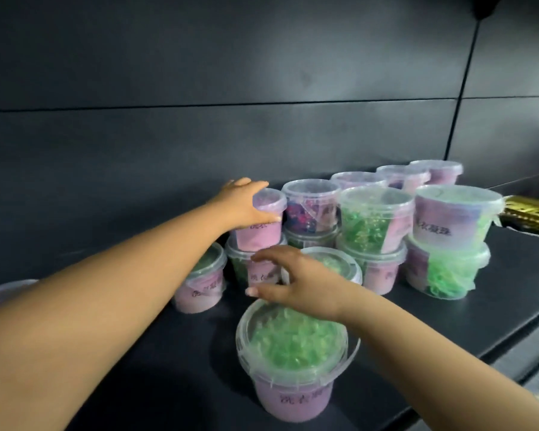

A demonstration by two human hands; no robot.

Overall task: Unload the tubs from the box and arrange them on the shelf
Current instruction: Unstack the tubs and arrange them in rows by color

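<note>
The left hand curls its fingers and thumb around the pink tub topping a 2-high stack at the cluster's left end on the dark shelf. The right hand, fingers spread and holding nothing, hangs over the far rim of the green-filled front tub, which stands alone nearer the shelf edge.

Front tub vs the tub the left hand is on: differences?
The front tub stands alone near the shelf edge; the held tub sits stacked on another tub. The front tub shows green beads under its lid; the held tub looks pink-purple. The left hand grips the held tub; the right hand spreads open over the front tub. Both: clear lids, pink labels.
</note>
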